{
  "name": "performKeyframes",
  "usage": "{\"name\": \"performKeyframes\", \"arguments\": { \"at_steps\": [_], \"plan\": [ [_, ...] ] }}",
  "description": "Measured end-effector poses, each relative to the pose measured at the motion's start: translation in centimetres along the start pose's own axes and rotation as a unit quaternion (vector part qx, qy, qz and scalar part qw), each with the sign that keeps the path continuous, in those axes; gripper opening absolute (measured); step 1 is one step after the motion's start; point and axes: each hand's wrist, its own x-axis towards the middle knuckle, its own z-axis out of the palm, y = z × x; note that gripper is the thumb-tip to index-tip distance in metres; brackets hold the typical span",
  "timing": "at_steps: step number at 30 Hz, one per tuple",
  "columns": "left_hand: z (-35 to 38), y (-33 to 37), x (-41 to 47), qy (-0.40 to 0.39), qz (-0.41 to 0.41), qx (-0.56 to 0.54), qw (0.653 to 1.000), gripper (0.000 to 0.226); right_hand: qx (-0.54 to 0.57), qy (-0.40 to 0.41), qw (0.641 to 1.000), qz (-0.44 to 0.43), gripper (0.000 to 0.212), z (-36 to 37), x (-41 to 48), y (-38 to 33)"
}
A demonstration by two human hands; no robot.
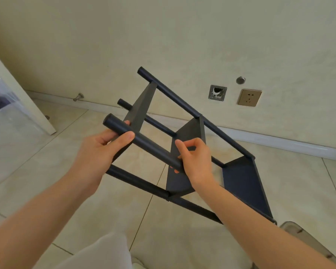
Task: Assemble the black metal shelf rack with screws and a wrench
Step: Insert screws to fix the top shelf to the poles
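- Head view: black shelf rack (190,131) is held tilted in the air over a tiled floor (47,171), its top end up-left and its bottom end down-right.
- Rack shows three flat shelf panels joined by round black poles.
- Left hand (99,152) grasps the near pole (147,142) close to its upper end, thumb on top and fingers curled underneath.
- Right hand (196,162) is wrapped around the lower end of the same pole, where it meets the middle shelf panel (177,183). The index finger is bent above the pole.
- Fingertips show as orange spots through small holes in that panel.
- No screws or wrench can be made out in either hand.
- Both forearms reach in from the bottom edge, and a white trouser leg (105,253) lies below.
- Wall behind carries a gold socket (249,97), an open metal wall box (217,92) and a round metal cap (240,80).
- White door (27,105) stands at left, with a door stopper (78,96) near the skirting.
- Clear plastic object (308,245) sits at bottom right, identity unclear.
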Motion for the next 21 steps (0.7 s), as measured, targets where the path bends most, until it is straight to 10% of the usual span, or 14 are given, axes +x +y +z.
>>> {"name": "performKeyframes", "arguments": {
  "at_steps": [21],
  "plan": [
    [4.1, -20.6, 1.5, -0.020, -0.221, -0.167, 0.961, 0.051, -0.221, -0.032, 0.975, -0.008, 0.013, 0.8, 4.9, 14.8]
  ]
}}
